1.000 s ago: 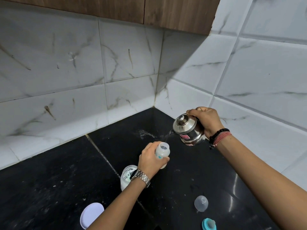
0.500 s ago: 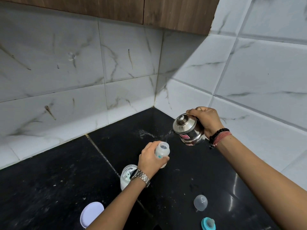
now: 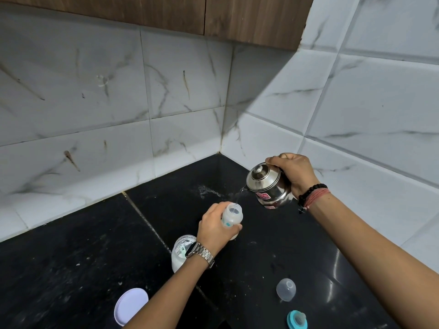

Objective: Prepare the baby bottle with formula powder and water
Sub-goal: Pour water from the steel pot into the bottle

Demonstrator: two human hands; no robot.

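My left hand (image 3: pixel 215 227) grips a small translucent baby bottle (image 3: pixel 233 216), upright with its mouth open, above the black counter (image 3: pixel 71 257). My right hand (image 3: pixel 294 173) holds a lidded steel kettle (image 3: pixel 268 186) tilted left, and a thin stream of water (image 3: pixel 238 197) falls from its spout into the bottle's mouth. Behind my left wrist stands an open jar of white formula powder (image 3: pixel 181 250), partly hidden. The jar's white lid (image 3: pixel 130 305) lies flat at the near left.
A clear dome cap (image 3: pixel 286 289) and the teal bottle ring with its nipple (image 3: pixel 297 320) lie on the counter at the near right. White marble-tiled walls meet in a corner behind, with wooden cabinets (image 3: pixel 166 15) above. Spilled powder (image 3: pixel 206 189) marks the counter near the corner.
Almost nothing differs: both hands hold their positions and the water keeps streaming from the kettle into the bottle.
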